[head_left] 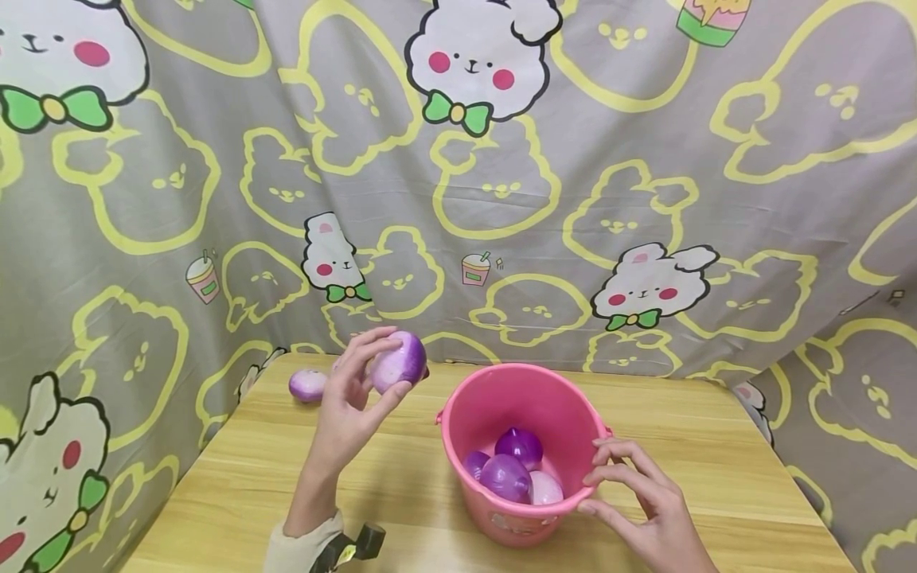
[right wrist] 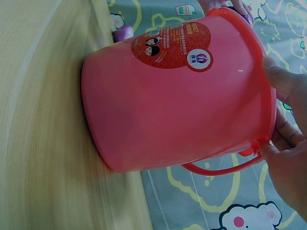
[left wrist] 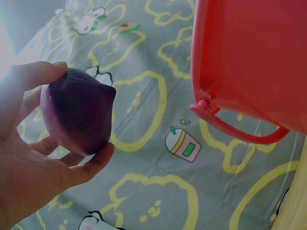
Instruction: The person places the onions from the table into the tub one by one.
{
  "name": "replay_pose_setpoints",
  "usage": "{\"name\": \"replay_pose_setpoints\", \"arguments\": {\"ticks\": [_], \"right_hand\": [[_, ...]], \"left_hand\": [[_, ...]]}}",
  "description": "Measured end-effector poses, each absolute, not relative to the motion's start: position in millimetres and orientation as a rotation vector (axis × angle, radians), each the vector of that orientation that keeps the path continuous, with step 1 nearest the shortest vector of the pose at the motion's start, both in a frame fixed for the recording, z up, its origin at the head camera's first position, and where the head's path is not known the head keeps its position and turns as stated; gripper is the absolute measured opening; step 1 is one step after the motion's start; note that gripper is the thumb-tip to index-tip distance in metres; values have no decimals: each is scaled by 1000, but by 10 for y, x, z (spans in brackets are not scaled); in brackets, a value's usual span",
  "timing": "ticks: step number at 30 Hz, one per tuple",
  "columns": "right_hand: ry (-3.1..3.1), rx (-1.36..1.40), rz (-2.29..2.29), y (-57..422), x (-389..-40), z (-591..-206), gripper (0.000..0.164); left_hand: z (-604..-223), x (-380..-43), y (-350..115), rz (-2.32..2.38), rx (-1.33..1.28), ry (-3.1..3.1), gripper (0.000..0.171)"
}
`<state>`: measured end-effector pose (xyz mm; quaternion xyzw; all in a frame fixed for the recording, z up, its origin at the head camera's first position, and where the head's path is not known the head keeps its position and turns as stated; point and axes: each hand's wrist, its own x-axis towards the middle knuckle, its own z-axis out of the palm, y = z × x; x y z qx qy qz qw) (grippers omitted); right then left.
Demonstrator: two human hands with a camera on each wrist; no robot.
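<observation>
My left hand holds a purple-and-white onion up in the air, left of the pink bucket. Thumb and fingers grip its sides, and the left wrist view shows the dark purple onion with its pointed tip facing the bucket. On the bucket's right rim rests my right hand, thumb outside and fingertips over the edge, pinching it. Several onions lie at the bottom of the bucket. The bucket stands upright on the table in the right wrist view.
Another onion lies at the back left of the wooden table, partly behind my left hand. A grey curtain with cartoon figures hangs behind and beside the table. The bucket's handle hangs down along its side.
</observation>
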<state>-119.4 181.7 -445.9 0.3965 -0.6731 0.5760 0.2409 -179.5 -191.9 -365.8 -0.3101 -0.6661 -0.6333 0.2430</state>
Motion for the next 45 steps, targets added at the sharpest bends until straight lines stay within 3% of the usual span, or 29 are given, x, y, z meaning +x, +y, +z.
{"name": "replay_pose_setpoints", "arguments": {"ticks": [45], "right_hand": [[-1846,1080,1585,1835,-1210,-4496,47]], "left_hand": [[-3663,-1720,-1661,-1713,-981,-1944,52]]}}
